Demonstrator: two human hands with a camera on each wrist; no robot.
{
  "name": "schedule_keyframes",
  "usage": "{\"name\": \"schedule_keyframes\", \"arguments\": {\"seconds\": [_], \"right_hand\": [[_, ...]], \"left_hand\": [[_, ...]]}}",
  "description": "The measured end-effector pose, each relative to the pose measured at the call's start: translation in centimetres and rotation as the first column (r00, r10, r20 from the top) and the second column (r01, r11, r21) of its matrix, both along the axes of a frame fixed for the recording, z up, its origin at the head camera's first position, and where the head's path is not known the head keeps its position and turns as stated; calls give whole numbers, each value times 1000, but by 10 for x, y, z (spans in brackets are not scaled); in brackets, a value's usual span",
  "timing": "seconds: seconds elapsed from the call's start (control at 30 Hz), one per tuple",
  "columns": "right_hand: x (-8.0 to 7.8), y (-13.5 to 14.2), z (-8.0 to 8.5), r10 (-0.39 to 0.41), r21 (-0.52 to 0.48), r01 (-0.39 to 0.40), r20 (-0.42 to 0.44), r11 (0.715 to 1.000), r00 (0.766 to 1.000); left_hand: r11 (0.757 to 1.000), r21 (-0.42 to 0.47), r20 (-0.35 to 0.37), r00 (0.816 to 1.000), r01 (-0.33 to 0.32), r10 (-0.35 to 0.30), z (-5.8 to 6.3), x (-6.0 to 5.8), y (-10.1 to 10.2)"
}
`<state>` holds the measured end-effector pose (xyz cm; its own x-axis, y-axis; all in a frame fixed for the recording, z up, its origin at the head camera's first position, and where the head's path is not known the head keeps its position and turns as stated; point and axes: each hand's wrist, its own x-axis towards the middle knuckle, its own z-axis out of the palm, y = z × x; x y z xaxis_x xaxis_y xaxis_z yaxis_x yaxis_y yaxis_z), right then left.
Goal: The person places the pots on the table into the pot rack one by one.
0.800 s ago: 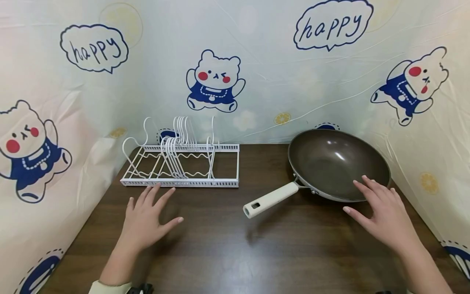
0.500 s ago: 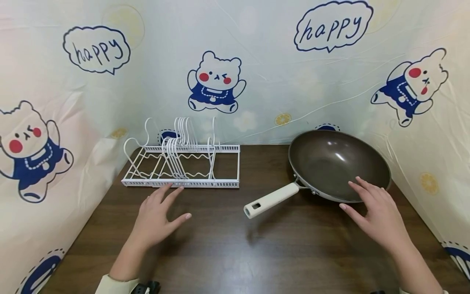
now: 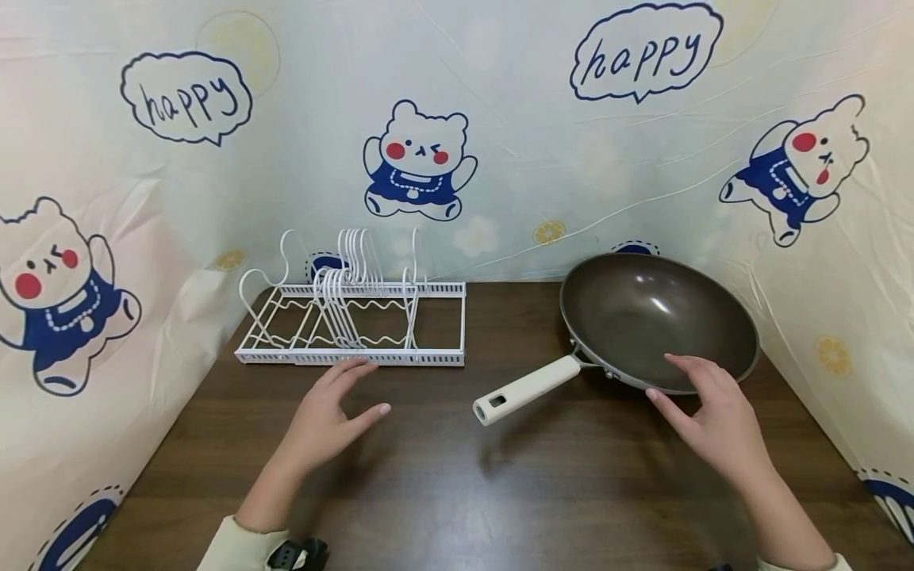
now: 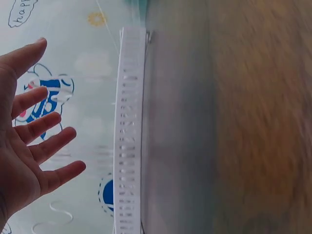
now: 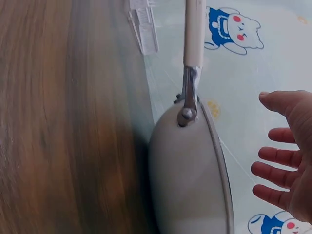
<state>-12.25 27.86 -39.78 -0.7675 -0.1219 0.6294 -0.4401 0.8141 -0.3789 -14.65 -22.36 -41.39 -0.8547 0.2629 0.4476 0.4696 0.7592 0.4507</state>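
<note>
A white metal rack (image 3: 428, 357) with upright curved wire dividers sits at the back left of the table. My left hand (image 3: 324, 416) hovers just in front of it, fingers extended and thumb apart. In the left wrist view the slotted front rail (image 4: 129, 136) runs beside the spread fingers (image 4: 53, 146). A deep frying pan (image 3: 635, 317), dark inside, stands at the right with its pale handle (image 3: 531, 388) angled toward the front left. My right hand (image 3: 714, 420) is over the pan's near rim, fingers loosely bent. The right wrist view shows the pan's pale outside (image 5: 187, 165) beside that hand.
The dark wooden table (image 3: 464, 500) is backed and flanked by a curtain (image 3: 514, 159) printed with cartoon bears. The pan's handle juts out over the table between the two hands. A dark watch-like device (image 3: 296, 555) is on the left wrist.
My left hand has moved right along the rack's front, and my right hand has moved left across the pan's near rim. The rack and pan have stayed in place.
</note>
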Motion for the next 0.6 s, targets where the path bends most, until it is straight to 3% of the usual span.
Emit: {"name": "schedule_keyframes", "arguments": {"seconds": [0.2, 0.37, 0.5, 0.6], "right_hand": [[3, -11, -1, -6, -75, 11, 66, 997, 998], [5, -20, -1, -1, -158, 19, 117, 987, 993], [5, -25, -4, 8, -206, 22, 146, 978, 989], [5, -27, -5, 21, -234, 19, 168, 972, 986]], "left_hand": [[989, 137, 40, 997, 56, -63, 0, -4, 12], [953, 290, 130, 984, 82, -124, 3, -6, 23], [892, 442, 231, 949, 94, -215, 6, -9, 32], [860, 506, 305, 918, 70, -254, 9, -11, 40]]}}
